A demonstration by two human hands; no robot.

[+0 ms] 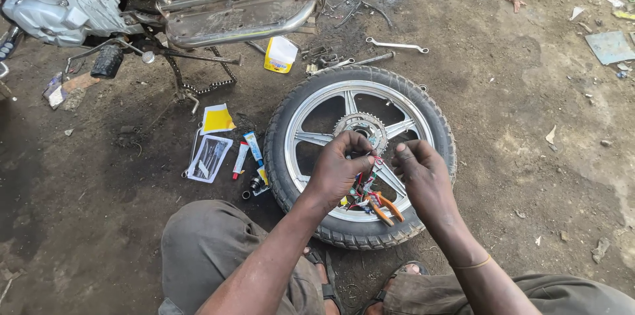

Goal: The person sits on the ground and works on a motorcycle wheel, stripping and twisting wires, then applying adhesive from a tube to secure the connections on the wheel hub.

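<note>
My left hand (337, 171) and my right hand (422, 173) are raised over a motorcycle wheel (436, 123) that lies flat on the dirt. Both pinch a bundle of thin coloured wires (368, 176), which hangs down between them. Below the wires, orange-handled pliers (385, 207) rest on the alloy spokes. The wheel's sprocket (362, 127) shows just beyond my fingers.
A motorcycle frame with its engine (46, 0) and exhaust (245, 20) stands at the top left, its chain (198, 80) hanging loose. Spanners (397, 44), a yellow-white bottle (280, 54), small tubes (253, 148) and packets (210, 156) lie on the ground. My knees and sandalled feet are at the bottom.
</note>
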